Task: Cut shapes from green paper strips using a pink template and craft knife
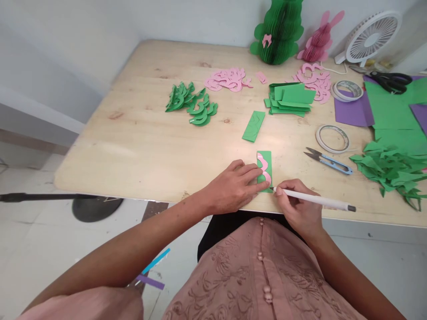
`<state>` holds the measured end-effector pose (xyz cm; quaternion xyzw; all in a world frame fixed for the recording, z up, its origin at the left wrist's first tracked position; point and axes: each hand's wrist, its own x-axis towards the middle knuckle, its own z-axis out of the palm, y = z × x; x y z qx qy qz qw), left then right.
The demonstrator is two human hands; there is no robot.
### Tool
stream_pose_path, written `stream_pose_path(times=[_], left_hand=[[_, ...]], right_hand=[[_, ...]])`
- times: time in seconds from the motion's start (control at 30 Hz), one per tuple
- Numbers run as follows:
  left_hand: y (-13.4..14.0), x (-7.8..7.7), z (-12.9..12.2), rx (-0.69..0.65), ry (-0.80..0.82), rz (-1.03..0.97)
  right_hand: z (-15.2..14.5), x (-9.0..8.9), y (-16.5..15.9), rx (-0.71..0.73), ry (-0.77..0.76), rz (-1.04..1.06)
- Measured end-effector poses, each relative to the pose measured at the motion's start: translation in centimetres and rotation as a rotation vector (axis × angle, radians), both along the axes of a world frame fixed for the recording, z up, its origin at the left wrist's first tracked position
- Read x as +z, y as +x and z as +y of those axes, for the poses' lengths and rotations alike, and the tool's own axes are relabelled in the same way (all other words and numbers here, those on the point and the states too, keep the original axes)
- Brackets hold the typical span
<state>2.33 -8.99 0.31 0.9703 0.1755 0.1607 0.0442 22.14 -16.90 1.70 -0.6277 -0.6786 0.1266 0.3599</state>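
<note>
My left hand [237,186] lies with fingers stretched over a pink paper template [263,162], pressing it flat. Under the template is a small green paper rectangle [268,156] near the table's front edge. My right hand [300,206] is closed around a white pen [315,198], its tip touching down by the lower right of the template. Just beyond, another green paper strip [254,126] bears a drawn wavy outline. A stack of folded green paper pieces [290,100] sits farther back.
Cut green shapes [190,103] and pink shapes [228,80] lie left. To the right are thread snips [328,161], a tape roll [332,138], green scraps [393,171] and black scissors [391,82]. Honeycomb paper figures [280,33] and a white fan [372,39] stand behind.
</note>
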Motion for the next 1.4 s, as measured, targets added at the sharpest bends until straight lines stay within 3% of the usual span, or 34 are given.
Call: stream_pose_path(times=[0.3,0.63,0.83,1.4], left_hand=[[0.0,-0.2,0.0,-0.004,0.006,-0.002],[0.0,-0.3,0.0,-0.010,0.014,0.007],[0.0,-0.2,0.0,-0.003,-0.001,0.004],[-0.1,0.3,0.0,-0.015,-0.066,0.052]], right_hand=[[-0.6,-0.3,0.4,-0.035,-0.044,0.137],[-0.4,-0.4,0.3,0.133,0.139,-0.085],[-0.4,-0.7,0.4,0.164,0.239,-0.236],[-0.6,-1.8,0.7,0.181,0.328,-0.267]])
